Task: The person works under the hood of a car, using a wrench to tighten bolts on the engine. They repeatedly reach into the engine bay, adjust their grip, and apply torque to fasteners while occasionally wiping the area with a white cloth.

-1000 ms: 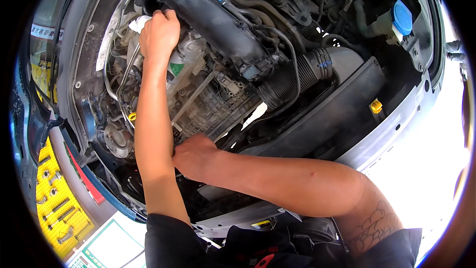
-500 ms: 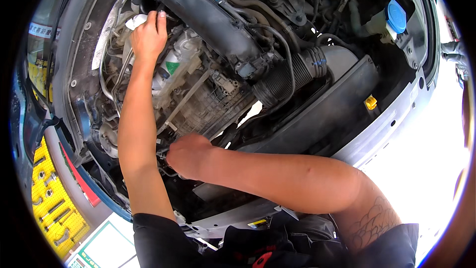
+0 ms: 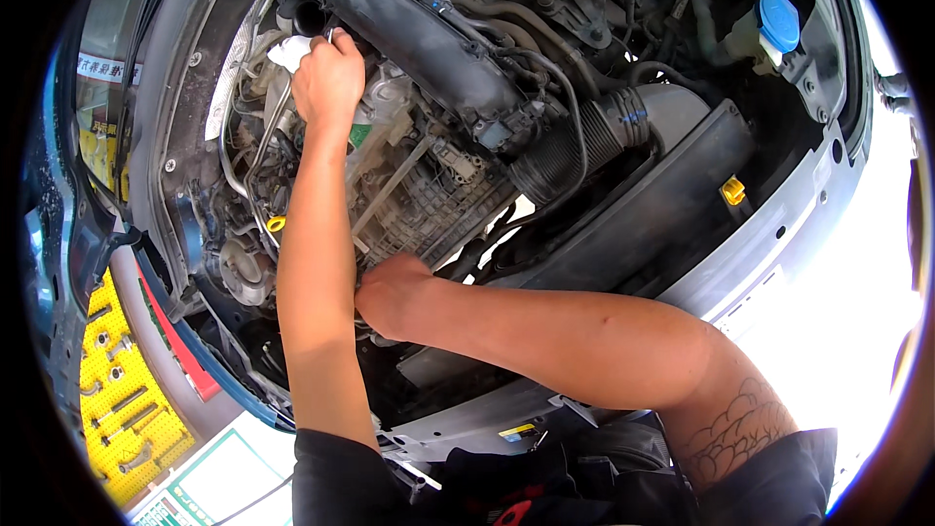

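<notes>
My left hand (image 3: 329, 80) reaches far into the engine bay, its fingers closed beside the open end of a dark pipe (image 3: 310, 18). A crumpled white cloth (image 3: 289, 54) sticks out from under its fingers. My right hand (image 3: 392, 297) is a fist low at the near side of the engine (image 3: 414, 200), below the ribbed grey casing. Its fingers are turned away, so whatever they grip is hidden. A long black intake pipe (image 3: 409, 34) runs just right of my left hand. Left of that forearm shows a yellow ring handle (image 3: 277, 224).
A ribbed black air hose (image 3: 575, 151) leads to a housing on the right. The blue cap (image 3: 778, 18) of a reservoir and a yellow cap (image 3: 732, 191) lie farther right. The metal front crossmember (image 3: 467, 433) spans the near edge. A yellow tool board (image 3: 127, 399) stands at lower left.
The whole view has shifted slightly, moving the engine right and down. My left hand has edged right against the engine, and the yellow ring handle now shows beside the forearm. The right hand stays low.
</notes>
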A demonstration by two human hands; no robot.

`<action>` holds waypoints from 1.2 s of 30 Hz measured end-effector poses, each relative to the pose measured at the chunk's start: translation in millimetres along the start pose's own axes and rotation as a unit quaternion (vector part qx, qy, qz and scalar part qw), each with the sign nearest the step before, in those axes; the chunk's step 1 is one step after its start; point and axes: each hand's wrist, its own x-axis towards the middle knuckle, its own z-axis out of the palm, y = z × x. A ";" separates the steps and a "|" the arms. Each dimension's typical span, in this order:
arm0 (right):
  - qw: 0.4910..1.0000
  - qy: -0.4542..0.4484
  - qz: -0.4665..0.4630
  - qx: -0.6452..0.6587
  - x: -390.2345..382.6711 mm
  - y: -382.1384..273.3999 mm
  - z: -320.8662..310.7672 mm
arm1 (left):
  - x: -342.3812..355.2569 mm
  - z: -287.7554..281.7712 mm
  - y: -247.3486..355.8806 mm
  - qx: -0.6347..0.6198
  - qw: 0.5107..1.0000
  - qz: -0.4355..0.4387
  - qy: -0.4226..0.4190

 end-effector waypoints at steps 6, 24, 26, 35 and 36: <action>0.999 0.004 0.025 -0.021 -16.5 3.5 -16.1 | 4.0 10.3 -14.7 0.022 0.998 0.040 0.033; 0.999 0.010 0.023 -0.029 -23.2 3.1 -16.3 | 14.6 2.2 -14.9 0.009 0.995 0.098 -0.005; 0.999 0.004 0.033 -0.041 -30.7 3.3 -25.0 | 6.2 -11.3 7.1 -0.024 0.997 0.042 -0.059; 0.998 -0.004 0.022 -0.053 -28.7 2.1 -25.5 | 15.0 -5.2 2.2 -0.109 0.984 -0.086 -0.110; 0.998 0.001 0.024 -0.052 -27.9 3.2 -24.7 | 15.4 -4.1 1.0 -0.111 0.984 -0.084 -0.115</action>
